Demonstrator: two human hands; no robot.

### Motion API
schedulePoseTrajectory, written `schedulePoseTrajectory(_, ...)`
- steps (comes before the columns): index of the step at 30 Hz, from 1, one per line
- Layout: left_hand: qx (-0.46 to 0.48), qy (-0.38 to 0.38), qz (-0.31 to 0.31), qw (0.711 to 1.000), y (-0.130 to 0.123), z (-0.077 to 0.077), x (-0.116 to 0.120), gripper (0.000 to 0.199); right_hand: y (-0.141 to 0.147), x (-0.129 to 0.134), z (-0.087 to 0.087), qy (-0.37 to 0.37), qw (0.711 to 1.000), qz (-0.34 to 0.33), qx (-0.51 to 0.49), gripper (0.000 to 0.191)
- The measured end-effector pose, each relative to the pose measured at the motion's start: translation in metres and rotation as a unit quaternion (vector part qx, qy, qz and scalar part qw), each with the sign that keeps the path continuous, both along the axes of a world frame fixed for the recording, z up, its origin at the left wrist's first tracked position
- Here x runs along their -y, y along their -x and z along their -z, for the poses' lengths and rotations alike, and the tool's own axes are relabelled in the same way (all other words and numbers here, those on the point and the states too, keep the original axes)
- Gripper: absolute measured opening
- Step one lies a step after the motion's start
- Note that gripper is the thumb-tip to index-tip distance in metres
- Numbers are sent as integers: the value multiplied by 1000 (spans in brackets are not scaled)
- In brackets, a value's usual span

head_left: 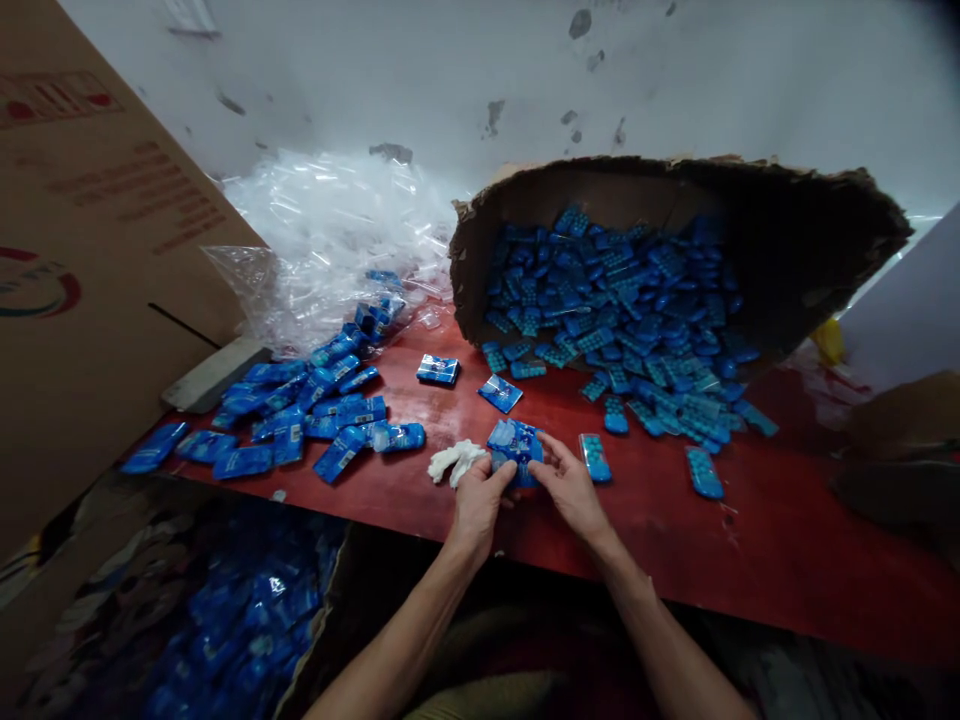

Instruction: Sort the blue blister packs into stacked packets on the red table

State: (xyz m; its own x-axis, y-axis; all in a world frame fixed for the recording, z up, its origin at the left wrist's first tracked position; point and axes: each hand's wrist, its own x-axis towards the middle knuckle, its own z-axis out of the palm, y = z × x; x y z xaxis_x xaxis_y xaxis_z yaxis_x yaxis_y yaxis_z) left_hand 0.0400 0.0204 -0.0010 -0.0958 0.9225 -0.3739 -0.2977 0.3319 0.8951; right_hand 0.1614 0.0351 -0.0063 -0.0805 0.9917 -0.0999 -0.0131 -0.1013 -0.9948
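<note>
At the front edge of the red table, my left hand (480, 495) and my right hand (570, 485) both grip a blue printed card (517, 440), thumbs on its face. Whether it is one card or several I cannot tell. A crumpled white cloth (456, 460) lies beside my left hand. Just right of my right hand rests a blue toy-phone-like piece with pale buttons (595, 457). Beyond my hands are a small stack of blue cards (439, 370) and a loose blue card (500, 393).
A torn cardboard box (469, 290) on its side spills many blue button pieces (600, 290). Clear plastic bags (337, 220) heap at the back left. Wrapped blue packets (292, 400) cover the table's left, near a tall carton (97, 220). More packets (247, 610) fill a container below.
</note>
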Motion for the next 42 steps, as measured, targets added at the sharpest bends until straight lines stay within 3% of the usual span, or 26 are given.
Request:
schedulePoseTrajectory(2, 7, 1, 2, 1000, -2, 2, 2, 25, 2, -4, 6, 74, 994, -12, -82, 31)
schedulePoseTrajectory(4, 3, 5, -8, 1000, -5, 4, 4, 25, 4, -5, 11, 95, 990, -16, -104, 25)
schedulePoseTrajectory(8, 17, 0, -36, 999, -10, 5, 4, 22, 10, 1, 17, 81, 993, 17, -86, 24)
schedulePoseTrajectory(15, 67, 1, 9, 998, -6, 6, -1, 23, 20, 14, 20, 46, 997, 59, -24, 31)
schedulePoseTrajectory(20, 116, 39, 91, 988, 4, -1, -2, 27, 7, 13, 6, 31, 999, 30, 23, 35)
schedulePoseTrajectory(22, 119, 63, 90, 987, 9, -4, -1, 28, -9, 9, -5, -3, 994, 30, 105, 32)
schedulePoseTrajectory(23, 124, 78, 81, 986, 11, -6, 1, 28, -18, 6, -10, -37, 977, 40, 205, 28)
schedulePoseTrajectory(24, 133, 91, 70, 984, 12, -6, 2, 28, -27, 3, -13, -58, 941, 72, 327, 26)
schedulePoseTrajectory(26, 157, 107, 56, 980, 14, -6, 4, 28, -42, -2, -14, -51, 846, 99, 521, 31)
schedulePoseTrajectory(28, 175, 112, 50, 977, 13, -4, 5, 27, -51, -5, -7, -39, 779, 87, 619, 32)
schedulePoseTrajectory(30, 180, 120, 49, 975, 12, -3, 6, 26, -53, -6, 2, -48, 761, 72, 643, 30)
schedulePoseTrajectory(32, 184, 132, 42, 973, 12, -2, 6, 24, -53, -5, 9, -63, 783, 66, 616, 30)
schedulePoseTrajectory(37, 192, 160, 26, 968, 10, -3, 5, 19, -57, 1, -2, -126, 935, 4, 332, 34)
schedulePoseTrajectory(39, 187, 173, 17, 967, 9, -3, 5, 19, -57, 8, -13, -163, 954, -32, 250, 35)
schedulePoseTrajectory(42, 179, 187, 2, 966, 7, -4, 5, 17, -51, 18, -23, -201, 949, -72, 234, 36)
